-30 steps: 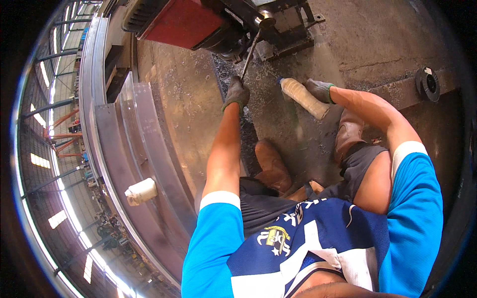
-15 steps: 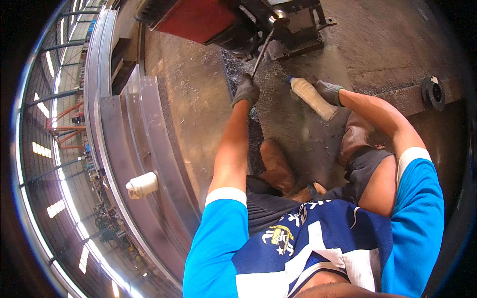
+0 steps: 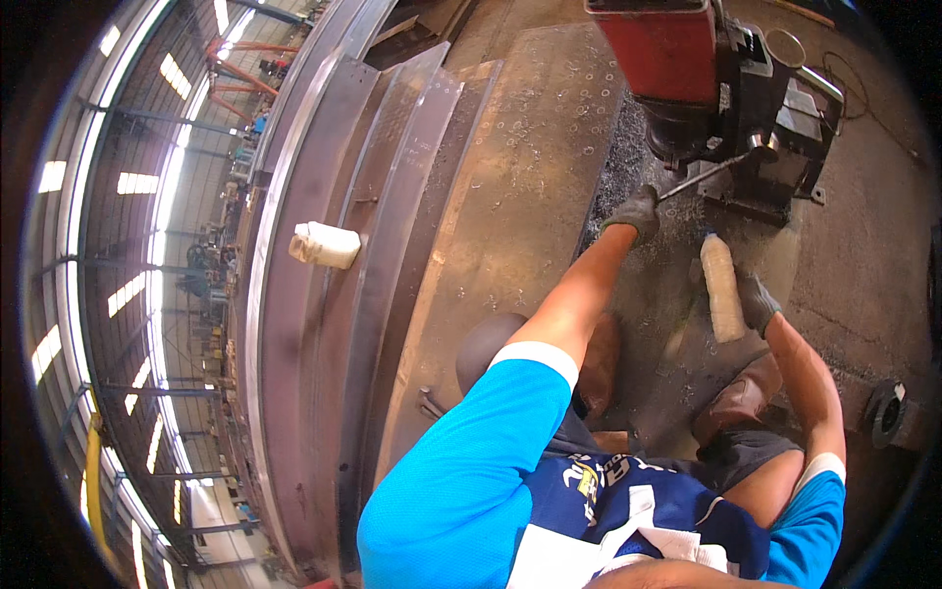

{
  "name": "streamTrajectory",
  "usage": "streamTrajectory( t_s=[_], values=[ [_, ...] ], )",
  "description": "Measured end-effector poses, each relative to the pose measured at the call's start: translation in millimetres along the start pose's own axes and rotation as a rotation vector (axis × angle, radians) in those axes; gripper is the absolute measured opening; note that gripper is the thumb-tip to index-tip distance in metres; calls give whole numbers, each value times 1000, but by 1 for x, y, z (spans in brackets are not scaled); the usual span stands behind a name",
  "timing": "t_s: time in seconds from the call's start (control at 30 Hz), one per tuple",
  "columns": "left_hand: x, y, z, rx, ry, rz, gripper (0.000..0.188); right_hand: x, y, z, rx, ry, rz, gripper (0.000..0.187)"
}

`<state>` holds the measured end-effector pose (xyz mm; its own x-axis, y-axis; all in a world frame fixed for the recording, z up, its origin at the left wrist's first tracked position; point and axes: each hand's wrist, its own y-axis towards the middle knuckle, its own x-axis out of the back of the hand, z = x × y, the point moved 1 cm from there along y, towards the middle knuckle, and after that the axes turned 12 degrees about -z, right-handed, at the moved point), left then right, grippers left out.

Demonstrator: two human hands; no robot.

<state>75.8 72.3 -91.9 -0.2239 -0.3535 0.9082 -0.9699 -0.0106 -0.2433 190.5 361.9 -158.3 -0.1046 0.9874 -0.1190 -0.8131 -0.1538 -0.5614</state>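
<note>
My left hand [image 3: 636,217], in a grey glove, is closed around the end of a metal lever [image 3: 705,180]. The lever's far end meets the round metal hub of a red and black drilling machine [image 3: 665,64]. In my right hand [image 3: 758,300], also gloved, is a plastic bottle [image 3: 722,287] with a blue cap, gripped from its right side. The bottle's capped end points toward the machine, and its contents look pale and cloudy. Metal shavings [image 3: 633,147] lie below and beside the machine.
Long steel beams [image 3: 294,393] run along the left, with a white plastic jug [image 3: 326,245] on them. A dark ring-shaped disc [image 3: 886,412] is at the right. A cable [image 3: 863,103] lies behind the machine. My boots [image 3: 736,402] are close to the work surface.
The view has swung left, so the machine, lever and hands now appear farther right. Both hands keep their holds on the lever and the bottle. The bottle now stands more upright in the picture.
</note>
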Motion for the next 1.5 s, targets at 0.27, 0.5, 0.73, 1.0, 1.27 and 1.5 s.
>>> streamTrajectory(
  t_s=[0.27, 0.5, 0.73, 1.0, 1.27, 1.5],
  values=[
    [6, -9, -2, -51, -18, -43, 42, 19, 9, -22, -64, 17, 108, 34],
    [6, -7, -3, -46, -24, -11, 43, 15, -17, 11, -55, -275, -31, 33],
    [5, -8, -5, -41, -47, -28, 41, 0, -6, 11, 78, -3, 117, 35],
    [1, -6, -3, -42, -51, -39, 43, 1, 0, -1, -96, 105, 131, 36],
    [3, -10, -6, -1, -83, -39, 48, 21, -5, 3, 292, -572, 112, 40],
    [-3, -9, -3, -26, -40, -29, 49, 38, 22, -33, 523, -689, 56, 40]
  ],
)
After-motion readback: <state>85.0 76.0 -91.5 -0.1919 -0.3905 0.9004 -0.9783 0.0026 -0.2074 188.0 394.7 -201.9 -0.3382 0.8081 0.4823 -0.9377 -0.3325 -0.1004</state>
